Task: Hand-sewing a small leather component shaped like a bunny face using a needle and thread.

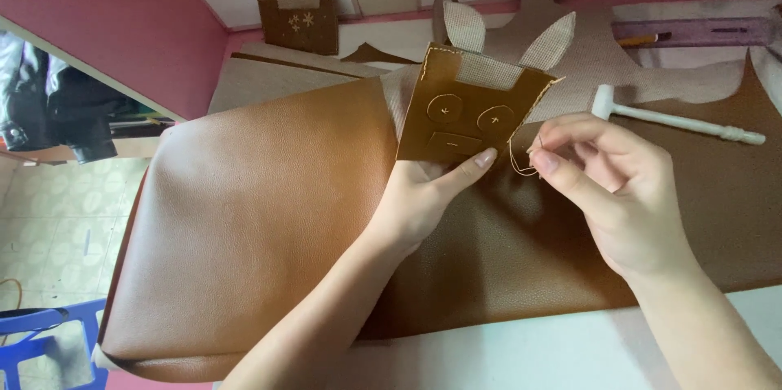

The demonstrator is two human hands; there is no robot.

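- Left hand (423, 195) props the brown leather animal-face piece (464, 113) upright over the desk, fingers pinching its lower edge; right hand (619, 195) pinches a needle and tan thread (517, 158) just beside it
- Risk: thread could snag or tangle; needle tip sits near the left thumb
- Brown leather sheet (261, 219) covers the white desk (529, 349); white mallet (676, 120) lies behind; pink wall (106, 15), tiled floor, blue stool (32, 341)

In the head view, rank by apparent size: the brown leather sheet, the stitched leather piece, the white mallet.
1. Brown leather sheet, by far the largest.
2. Stitched leather piece, held up nearer the camera by the left hand, so it looks bigger.
3. White mallet, smallest.
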